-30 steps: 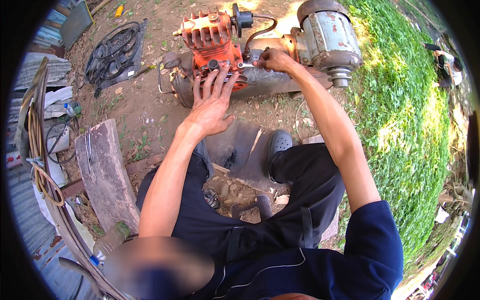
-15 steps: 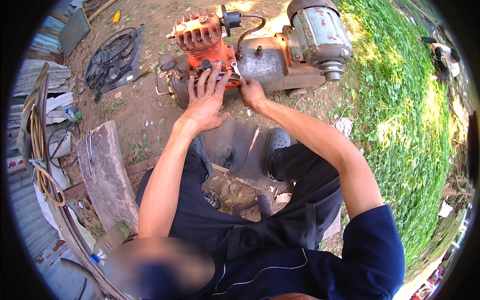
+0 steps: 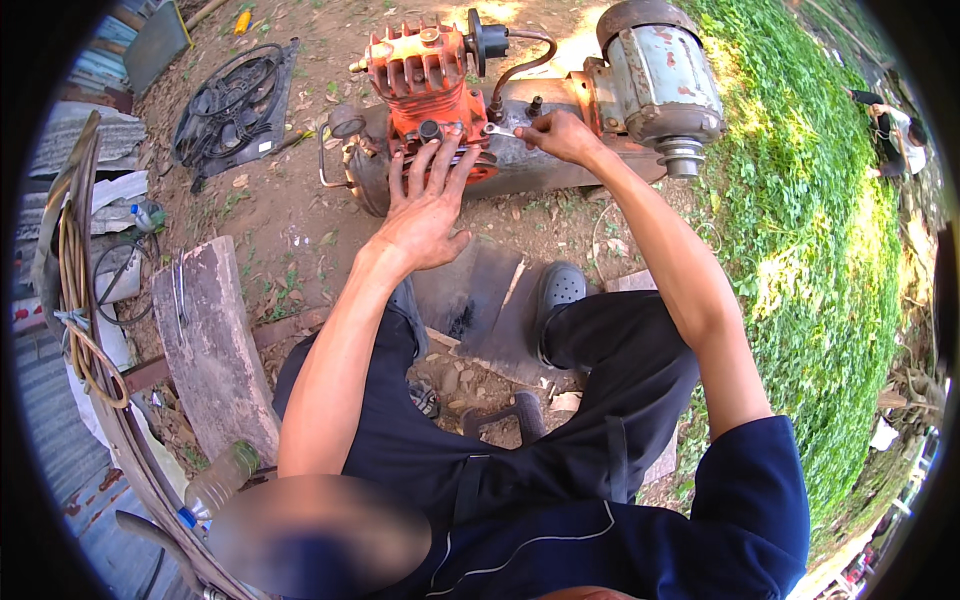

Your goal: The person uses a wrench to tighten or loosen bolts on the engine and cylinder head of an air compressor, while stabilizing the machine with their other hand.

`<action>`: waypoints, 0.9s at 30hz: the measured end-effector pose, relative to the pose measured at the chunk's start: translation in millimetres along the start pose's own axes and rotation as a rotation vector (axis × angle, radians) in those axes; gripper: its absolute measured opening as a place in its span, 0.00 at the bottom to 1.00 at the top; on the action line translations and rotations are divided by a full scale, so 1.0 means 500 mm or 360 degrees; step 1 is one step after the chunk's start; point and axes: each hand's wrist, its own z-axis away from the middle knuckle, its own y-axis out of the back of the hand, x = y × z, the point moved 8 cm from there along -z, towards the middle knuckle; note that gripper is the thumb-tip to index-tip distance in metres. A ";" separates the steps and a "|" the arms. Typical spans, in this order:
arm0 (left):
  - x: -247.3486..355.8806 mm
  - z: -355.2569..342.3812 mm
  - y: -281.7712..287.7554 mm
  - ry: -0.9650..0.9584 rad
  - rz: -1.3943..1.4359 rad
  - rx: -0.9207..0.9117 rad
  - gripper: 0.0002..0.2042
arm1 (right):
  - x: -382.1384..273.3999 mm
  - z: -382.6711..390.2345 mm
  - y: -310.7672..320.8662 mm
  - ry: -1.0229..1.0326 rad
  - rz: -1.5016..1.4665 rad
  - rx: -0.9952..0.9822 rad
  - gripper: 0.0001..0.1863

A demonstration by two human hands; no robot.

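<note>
An orange finned compressor head stands on a worn metal tank in front of me. My left hand lies with spread fingers against the lower front of the compressor, its fingertips just below a dark round cap. In my closed right hand is a silver wrench, pinched near its end. The wrench's other end points left and meets the right side of the orange body; whether it sits on a bolt is too small to tell.
A grey electric motor with a stepped pulley sits on the tank's right end. A curved pipe runs behind my right hand. To the left are a black fan frame and a wooden plank bearing another wrench. A person is far right.
My right hand has moved up and to the right, and the wrench has swung from upright to nearly level. The left hand stays against the compressor, and the whole view has shifted slightly.
</note>
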 end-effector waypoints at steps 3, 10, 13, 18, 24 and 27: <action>-0.003 0.002 -0.002 0.0000 0.0009 0.0002 0.52 | -0.001 -0.015 -0.017 0.0043 0.0022 -0.0031 0.29; 0.000 -0.001 -0.002 -0.0007 0.0012 -0.0006 0.52 | 0.005 -0.046 -0.007 0.0111 0.0223 -0.0143 0.29; 0.001 0.001 -0.003 0.0002 0.0014 0.0003 0.52 | 0.004 -0.046 -0.010 0.0042 0.0229 -0.0200 0.29; 0.001 0.000 -0.003 0.0037 -0.0009 -0.0031 0.52 | 0.022 -0.007 -0.065 -0.0214 -0.0114 -0.0134 0.32; -0.001 -0.008 -0.003 0.0017 -0.0010 -0.0009 0.52 | -0.030 0.077 -0.251 -0.0709 -0.1793 -0.0033 0.24; -0.007 -0.003 0.000 -0.0029 0.0018 0.0014 0.52 | -0.030 0.079 -0.235 -0.0613 -0.1736 0.0198 0.26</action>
